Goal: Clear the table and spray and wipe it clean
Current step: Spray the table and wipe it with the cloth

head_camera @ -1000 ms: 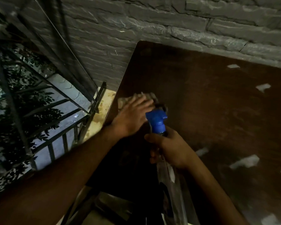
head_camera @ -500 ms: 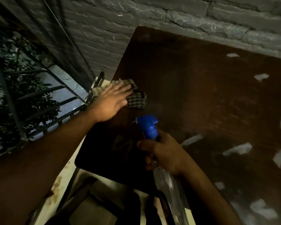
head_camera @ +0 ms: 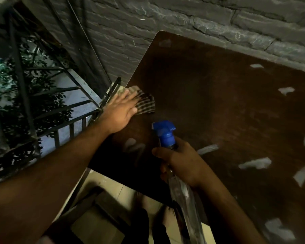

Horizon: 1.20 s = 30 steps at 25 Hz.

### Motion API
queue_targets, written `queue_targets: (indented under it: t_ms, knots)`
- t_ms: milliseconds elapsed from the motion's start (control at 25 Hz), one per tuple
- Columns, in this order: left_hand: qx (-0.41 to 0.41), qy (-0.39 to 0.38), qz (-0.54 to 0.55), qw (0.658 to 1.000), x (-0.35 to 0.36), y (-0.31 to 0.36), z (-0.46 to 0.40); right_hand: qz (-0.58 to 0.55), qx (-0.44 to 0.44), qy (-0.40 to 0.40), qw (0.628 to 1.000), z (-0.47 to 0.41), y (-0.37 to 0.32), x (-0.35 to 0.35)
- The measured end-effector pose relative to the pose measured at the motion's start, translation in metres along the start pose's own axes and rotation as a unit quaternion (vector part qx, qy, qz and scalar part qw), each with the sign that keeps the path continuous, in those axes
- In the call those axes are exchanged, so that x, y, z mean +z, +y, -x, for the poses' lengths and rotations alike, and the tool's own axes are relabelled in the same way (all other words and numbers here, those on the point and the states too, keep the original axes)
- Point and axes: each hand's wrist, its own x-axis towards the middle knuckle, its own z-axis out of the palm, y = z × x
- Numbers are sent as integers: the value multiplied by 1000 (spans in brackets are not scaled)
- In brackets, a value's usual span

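Observation:
A dark brown table fills the right half of the view. My left hand lies flat on a checked cloth at the table's left edge, fingers spread and pressing it down. My right hand grips the neck of a clear spray bottle with a blue trigger head, held over the near left part of the table. The nozzle points toward the cloth. Pale smears and light patches show on the table's right side.
A grey stone brick wall runs behind the table. A black metal railing with foliage behind it stands to the left. Below the near table edge is pale tiled floor with dark frame parts.
My left hand slid the cloth leftward from beside the bottle to the table's left edge. The spray bottle stayed in my right hand, with the view shifting a little.

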Motion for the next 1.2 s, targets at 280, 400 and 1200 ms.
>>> queue_targets:
  t_ms: [280,400,1200]
  knots:
    - [44,-14,-9,999,14,4,43,41,-12,-18,999,9,9,3]
    - [69,-14,-36,997,13,38,46,44,-14,-19,999,7,14,5]
    - [111,-68,-3,991,27,13,114,41,55,-63,996,27,22,24]
